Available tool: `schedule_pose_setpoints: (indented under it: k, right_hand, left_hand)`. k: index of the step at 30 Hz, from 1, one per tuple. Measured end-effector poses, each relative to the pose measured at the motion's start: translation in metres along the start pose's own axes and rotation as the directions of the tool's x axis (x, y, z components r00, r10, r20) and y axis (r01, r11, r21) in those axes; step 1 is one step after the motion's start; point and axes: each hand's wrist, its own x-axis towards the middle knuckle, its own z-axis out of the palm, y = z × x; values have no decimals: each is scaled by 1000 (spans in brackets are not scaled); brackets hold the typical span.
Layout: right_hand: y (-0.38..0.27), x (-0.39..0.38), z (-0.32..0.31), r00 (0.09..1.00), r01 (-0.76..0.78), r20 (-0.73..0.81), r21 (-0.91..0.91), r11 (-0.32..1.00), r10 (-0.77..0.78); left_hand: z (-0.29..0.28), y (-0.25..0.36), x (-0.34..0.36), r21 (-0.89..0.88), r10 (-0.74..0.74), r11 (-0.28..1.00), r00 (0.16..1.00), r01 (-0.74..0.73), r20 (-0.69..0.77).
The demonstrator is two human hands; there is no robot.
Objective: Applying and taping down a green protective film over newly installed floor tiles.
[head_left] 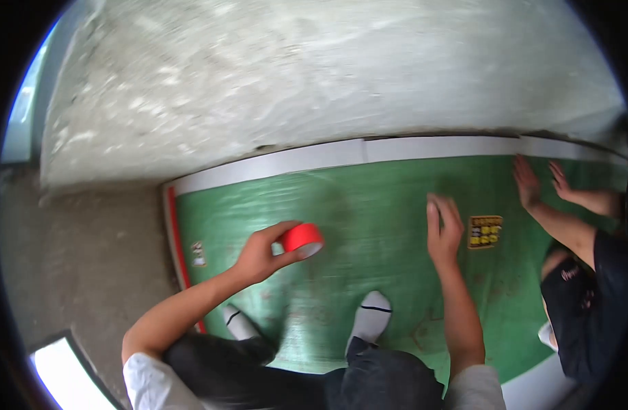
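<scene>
My left hand (261,254) is closed round a roll of red tape (301,237), with the thumb on its near side and the fingers on its far side. The roll is tilted, so part of its pale inner ring shows. Further right, my right hand (445,232) is raised above the green mat (382,225). Its thumb and fingertips come close together in a pinch, a little blurred; whatever may be between them cannot be made out.
White strips (314,156) line the mat's far edge below a rough grey wall (328,75). A red strip (179,236) runs along its left edge. A yellow-and-black sticker (485,232) lies on the mat near another person's hands (528,183) at the right. My socked feet (373,314) stand on the mat.
</scene>
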Motion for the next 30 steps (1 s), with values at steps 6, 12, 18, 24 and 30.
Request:
schedule_pose_setpoints:
  k: [6,12,18,24,30]
  right_hand:
    - [-101,-93,85,941,235,172,293,927,-293]
    - [-152,-77,99,927,344,144,46,938,-347]
    - [-153,-59,86,935,327,118,75,942,-334]
    - [-149,-59,75,870,408,253,113,906,-423]
    - [-153,-60,84,837,432,296,158,888,-460]
  left_hand:
    - [-4,3,-10,-174,-84,982,993,69,-79]
    - [14,34,-1,-502,-97,863,994,56,-56]
    - [7,33,-6,-346,188,896,943,-279,-275]
    - [-15,31,-11,-41,374,924,919,-381,-124]
    - [-23,16,-19,-46,365,925,917,-377,-162]
